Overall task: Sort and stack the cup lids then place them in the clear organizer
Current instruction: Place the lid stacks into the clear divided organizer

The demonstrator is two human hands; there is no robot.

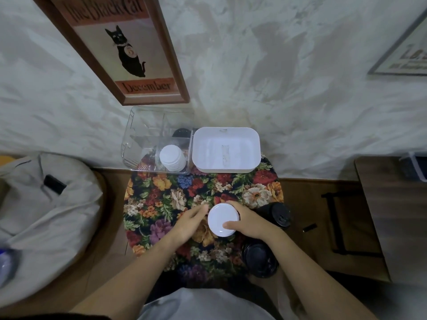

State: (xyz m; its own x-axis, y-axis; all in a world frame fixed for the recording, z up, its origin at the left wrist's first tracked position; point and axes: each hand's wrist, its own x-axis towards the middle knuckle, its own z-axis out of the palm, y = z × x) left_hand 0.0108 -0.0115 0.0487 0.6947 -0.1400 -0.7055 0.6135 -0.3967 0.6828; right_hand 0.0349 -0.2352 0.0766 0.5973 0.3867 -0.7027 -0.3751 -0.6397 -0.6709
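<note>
Against the pale wall [300, 88], a floral table [231, 188] holds the clear organizer [138, 144]. The right hand [251, 221] grips the white lids [223, 219], flat faces up. The left hand [191, 221] lies slack beside them.

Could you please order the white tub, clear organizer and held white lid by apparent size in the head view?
1. clear organizer
2. white tub, slightly smaller
3. held white lid, smallest though nearest the camera
</note>
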